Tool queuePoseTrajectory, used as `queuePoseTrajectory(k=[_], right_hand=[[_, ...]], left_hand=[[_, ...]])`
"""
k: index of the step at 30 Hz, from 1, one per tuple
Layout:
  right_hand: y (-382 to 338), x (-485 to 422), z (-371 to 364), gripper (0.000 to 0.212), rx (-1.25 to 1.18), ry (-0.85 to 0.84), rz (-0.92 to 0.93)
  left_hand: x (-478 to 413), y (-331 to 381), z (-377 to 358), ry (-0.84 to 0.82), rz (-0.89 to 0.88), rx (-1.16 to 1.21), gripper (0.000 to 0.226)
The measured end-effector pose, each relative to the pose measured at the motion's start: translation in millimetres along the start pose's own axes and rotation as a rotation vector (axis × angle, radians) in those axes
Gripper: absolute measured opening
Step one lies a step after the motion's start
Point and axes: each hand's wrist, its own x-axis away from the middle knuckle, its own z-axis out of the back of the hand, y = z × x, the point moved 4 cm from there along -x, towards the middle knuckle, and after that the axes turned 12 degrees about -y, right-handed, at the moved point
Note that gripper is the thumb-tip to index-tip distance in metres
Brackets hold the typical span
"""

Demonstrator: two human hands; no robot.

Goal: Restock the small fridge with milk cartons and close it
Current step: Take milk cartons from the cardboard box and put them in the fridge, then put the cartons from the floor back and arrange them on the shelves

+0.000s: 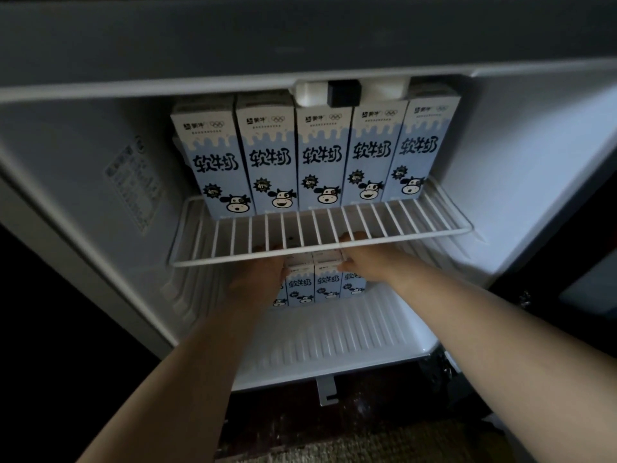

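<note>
Both hands hold a bunch of milk cartons low in the open fridge [521,155].
Five upper cartons [322,162] stand upright, side by side, on the white wire shelf [320,252] at frame centre. They are tall card boxes, pale blue and white, with black lettering and a cartoon cow. Under the shelf, the lower cartons [329,284], same print, stand on the ribbed white plastic floor [334,342]. The left hand [260,275] clasps their left side and the right hand [364,259] their right, thumb on the front. Each grip wraps over the tops, fingers showing through the wires.
</note>
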Motion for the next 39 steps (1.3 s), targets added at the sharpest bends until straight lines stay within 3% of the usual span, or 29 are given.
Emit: queuePoseTrajectory(k=[4,8,13,25,32,39], right_hand=[[1.9,1.4,0.0,0.044,0.007,-0.034,-0.014],[-0.1,8.2,5.6,0.048,-0.001,-0.042,-0.005],[-16.9,32.8,19.3,0.045,0.083,-0.04,0.008],[-62.9,166.3,50.9,0.031,0.348,-0.091,0.005],[-77.0,277.3,93.8,0.036,0.417,-0.015,-0.071],[-44.5,388.0,102.1,0.031,0.336,0.023,-0.207]], left_hand=[[-2.4,7.8,1.8,-0.081,-0.035,-0.305,0.033],[5.4,22.4,6.7,-0.111,-0.08,-0.392,0.035],[30.4,41.0,3.8,-0.207,-0.173,-0.541,0.054],[146.5,142.8,48.1,-0.467,-0.233,-0.695,0.037],[203.6,211.7,61.3,-0.481,-0.372,-0.732,0.028],[263.2,287.7,39.6,-0.498,-0.546,-0.845,0.036]])
